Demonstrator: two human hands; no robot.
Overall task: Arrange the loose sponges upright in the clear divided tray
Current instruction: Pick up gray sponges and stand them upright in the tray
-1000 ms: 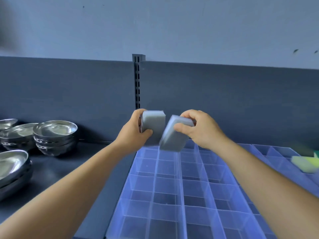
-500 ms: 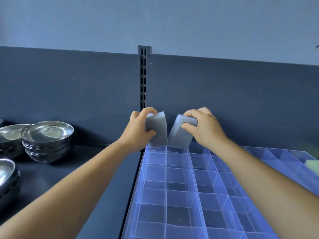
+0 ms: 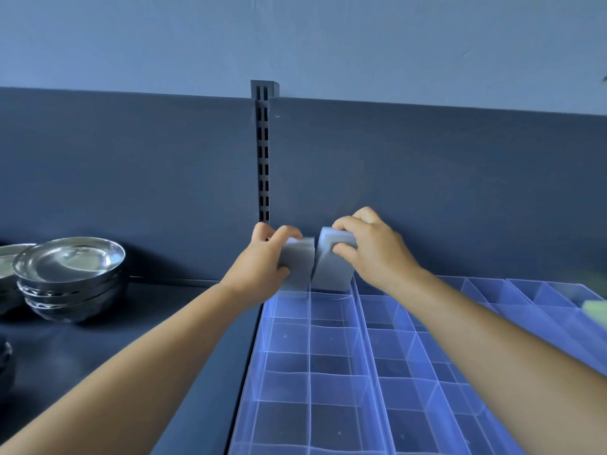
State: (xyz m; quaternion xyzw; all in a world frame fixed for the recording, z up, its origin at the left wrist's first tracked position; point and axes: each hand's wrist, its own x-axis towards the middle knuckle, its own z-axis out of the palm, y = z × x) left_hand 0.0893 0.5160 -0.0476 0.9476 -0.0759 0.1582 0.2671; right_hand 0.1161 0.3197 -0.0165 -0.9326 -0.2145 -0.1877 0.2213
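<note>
Sponges sit upright at the tray's (image 3: 331, 372) far end: your left hand (image 3: 262, 261) grips one grey sponge (image 3: 297, 269), your right hand (image 3: 371, 251) pinches the other sponge (image 3: 331, 272) beside it, arms outstretched.

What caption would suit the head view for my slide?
Left hand and right hand each stand a grey sponge upright in the clear divided tray's back row.

text: none legible | labels: none | brands: none | numbers: none | signs: none

Dark shelf (image 3: 184, 330): tray (image 3: 328, 405), bowls (image 3: 70, 274).
</note>
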